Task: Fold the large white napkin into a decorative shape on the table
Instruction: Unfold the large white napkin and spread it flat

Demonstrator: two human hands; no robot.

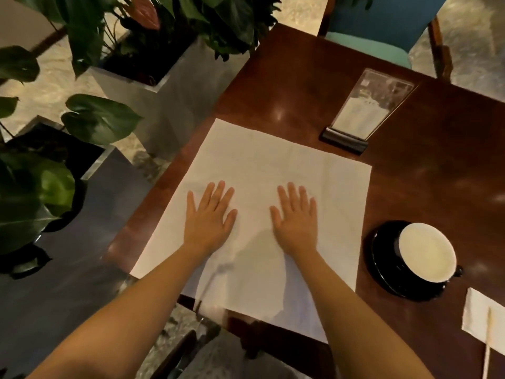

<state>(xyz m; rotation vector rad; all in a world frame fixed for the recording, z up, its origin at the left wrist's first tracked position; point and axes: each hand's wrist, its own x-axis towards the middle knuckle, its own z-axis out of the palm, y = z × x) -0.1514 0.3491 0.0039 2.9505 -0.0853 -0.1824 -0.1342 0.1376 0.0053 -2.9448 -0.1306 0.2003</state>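
Note:
The large white napkin (262, 160) lies spread flat and unfolded on the dark wooden table (437, 187), with faint crease lines across it. Its near edge hangs slightly over the table's front edge. My left hand (209, 217) rests palm down on the napkin's left half, fingers spread. My right hand (296, 218) rests palm down on the right half, fingers also apart. Neither hand grips the cloth.
A black cup on a black saucer (418, 258) stands right of the napkin. A clear menu stand (363, 113) sits behind it. A small napkin with a wooden stick (483, 315) lies at the right edge. Potted plants (90, 119) stand left; a blue chair (382, 26) is beyond.

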